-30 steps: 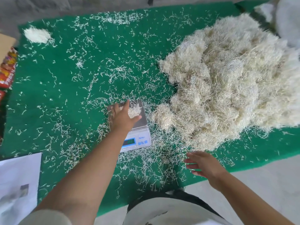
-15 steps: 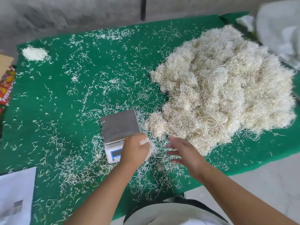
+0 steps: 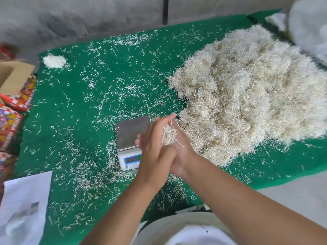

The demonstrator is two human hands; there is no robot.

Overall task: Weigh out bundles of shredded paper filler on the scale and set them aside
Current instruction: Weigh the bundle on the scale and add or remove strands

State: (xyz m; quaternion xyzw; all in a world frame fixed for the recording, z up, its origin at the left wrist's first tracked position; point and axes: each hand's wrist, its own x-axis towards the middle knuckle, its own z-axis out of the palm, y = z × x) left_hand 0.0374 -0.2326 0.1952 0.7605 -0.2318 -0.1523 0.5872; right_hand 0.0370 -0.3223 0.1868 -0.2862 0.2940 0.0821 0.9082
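The scale [image 3: 131,137] pan is now bare; a second ago a tuft lay on it under the left hand. That tuft [image 3: 169,134] is now held above the mat [image 3: 88,96], just at 3 o'clock of the scale, pressed between both palms. Left hand [image 3: 155,152]: fingers nearly straight, flat against the tuft. Right hand [image 3: 178,147]: brought in from 5 o'clock, palm cupped under the tuft, fingers extended. The weighing of this portion is judged done; compaction into a bundle appears under way. One finished bundle [image 3: 54,61] is seen at 10 o'clock of the scale. The pile [image 3: 247,89] lies at 2 o'clock.
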